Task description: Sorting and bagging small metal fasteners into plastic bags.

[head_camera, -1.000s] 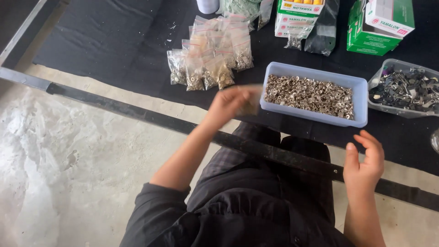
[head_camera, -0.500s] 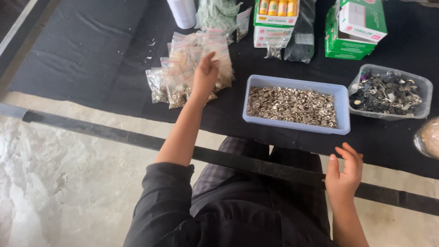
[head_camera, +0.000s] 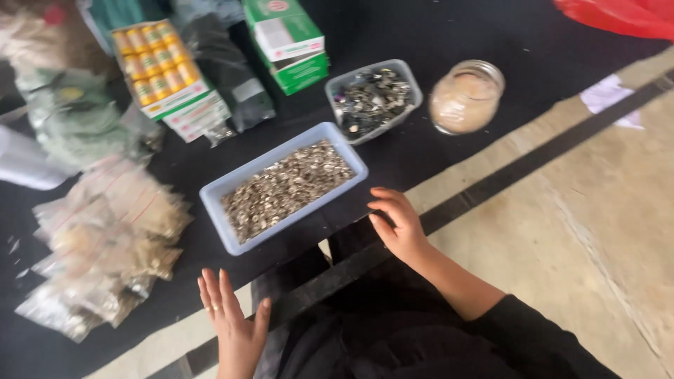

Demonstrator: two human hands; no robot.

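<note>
- Left hand flat, fingers spread, empty, beside the clear packets;
- right hand loosely curled, empty, near the blue tray (brimming); a nudge could spill it.

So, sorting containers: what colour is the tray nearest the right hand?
Pale blue tray, clearest in the head view.

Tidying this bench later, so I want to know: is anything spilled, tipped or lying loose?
Mostly orderly. The blue tray of small metal bits sits level, nothing spilled around it. A few pale specks lie loose on the black mat beside the heaped clear bags. The jar has no lid on. Both hands are empty.
</note>
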